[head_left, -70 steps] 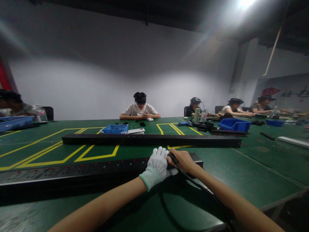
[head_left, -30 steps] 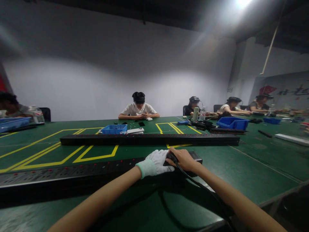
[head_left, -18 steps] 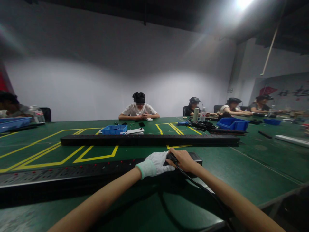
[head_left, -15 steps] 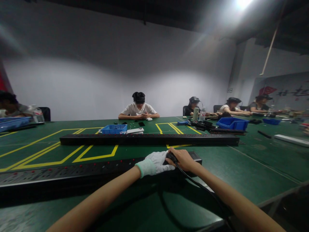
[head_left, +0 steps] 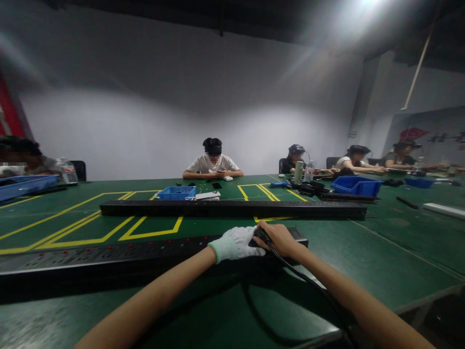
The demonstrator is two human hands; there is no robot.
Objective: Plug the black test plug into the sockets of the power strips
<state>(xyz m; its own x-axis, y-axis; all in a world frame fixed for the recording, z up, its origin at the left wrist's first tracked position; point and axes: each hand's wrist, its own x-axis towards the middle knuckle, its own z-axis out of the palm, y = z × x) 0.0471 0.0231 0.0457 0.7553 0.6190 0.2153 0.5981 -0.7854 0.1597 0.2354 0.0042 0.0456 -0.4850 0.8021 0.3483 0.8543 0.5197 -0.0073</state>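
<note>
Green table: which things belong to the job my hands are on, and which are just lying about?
In use: black plug, in the right hand; its cable; near black strip, under the left hand.

Apparently lying about: far black strip; middle blue tray; white phone.

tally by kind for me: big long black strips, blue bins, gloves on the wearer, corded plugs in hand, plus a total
Big long black strips: 2 (near, far)
Blue bins: 4 (far left, middle, right, far right)
Gloves: 1 (white glove, left hand)
Corded plugs: 1 (black plug, right hand)
Total: 8
</note>
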